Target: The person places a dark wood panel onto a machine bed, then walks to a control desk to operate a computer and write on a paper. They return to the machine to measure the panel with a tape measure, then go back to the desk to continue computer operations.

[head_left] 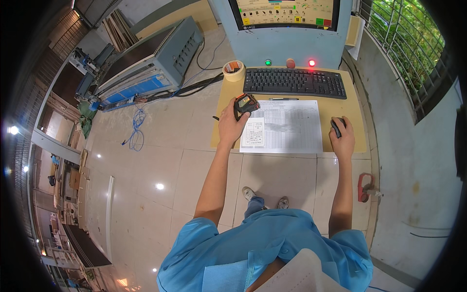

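My left hand (230, 123) is wrapped round a black and orange tape measure (245, 105), held over the left edge of a printed sheet (296, 127). A smaller white slip (254, 132) lies on that sheet, close to my left wrist. At the right side of the wooden desktop (357, 138), my right hand (344, 137) rests closed over a black computer mouse (336, 125). Beyond the paper is a pen (284, 99), lying just in front of a black keyboard (294, 82). A roll of tape (233, 71) sits at the keyboard's left end.
Behind the keyboard rises a blue console (287, 46) with a lit screen (284, 13), a green button, a red knob and a glowing red light. A large grey-blue machine (146, 63) stands left, with cables across the tiled floor. On the right are a wall and barred window (408, 44).
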The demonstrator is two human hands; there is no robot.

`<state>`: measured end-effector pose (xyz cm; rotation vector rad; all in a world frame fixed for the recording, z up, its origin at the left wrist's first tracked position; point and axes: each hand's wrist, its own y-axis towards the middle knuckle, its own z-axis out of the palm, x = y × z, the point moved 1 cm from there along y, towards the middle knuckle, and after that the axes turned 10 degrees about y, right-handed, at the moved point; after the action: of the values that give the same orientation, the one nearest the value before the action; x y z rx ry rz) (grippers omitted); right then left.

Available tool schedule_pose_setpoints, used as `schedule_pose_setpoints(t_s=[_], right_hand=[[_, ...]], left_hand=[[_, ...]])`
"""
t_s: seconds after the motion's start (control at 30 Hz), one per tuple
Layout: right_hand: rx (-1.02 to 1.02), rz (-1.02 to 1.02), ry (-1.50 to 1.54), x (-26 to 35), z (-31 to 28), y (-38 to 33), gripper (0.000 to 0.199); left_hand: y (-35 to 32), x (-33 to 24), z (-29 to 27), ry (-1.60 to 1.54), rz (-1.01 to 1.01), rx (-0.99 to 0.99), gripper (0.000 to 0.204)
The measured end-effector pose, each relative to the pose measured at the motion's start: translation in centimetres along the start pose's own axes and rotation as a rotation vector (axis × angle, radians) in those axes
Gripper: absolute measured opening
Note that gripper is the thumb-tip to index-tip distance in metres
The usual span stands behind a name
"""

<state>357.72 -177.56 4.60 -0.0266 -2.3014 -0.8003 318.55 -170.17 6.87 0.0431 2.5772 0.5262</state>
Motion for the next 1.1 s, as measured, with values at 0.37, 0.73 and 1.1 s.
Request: schedule_pose_setpoints(t_s=[0.37,0.73,1.1], right_hand=[[-0.014,0.013,0.001,0.06,-0.04,-0.01,0.039],[0.053,-0.025,0.063,0.31,-0.30,0.04,0.040],[0.021,-0.004,0.020,-0.14,0.05,0.01,0.040]], left_hand=[[-0.03,0.04,0.03,0.006,0.006,-0.010,0.074],[-0.03,0.17,0.14,-0.003,0.008,-0.011,0.075],[0.04,0.30,0.37,0.011,-0.002,-0.011,0.076]])
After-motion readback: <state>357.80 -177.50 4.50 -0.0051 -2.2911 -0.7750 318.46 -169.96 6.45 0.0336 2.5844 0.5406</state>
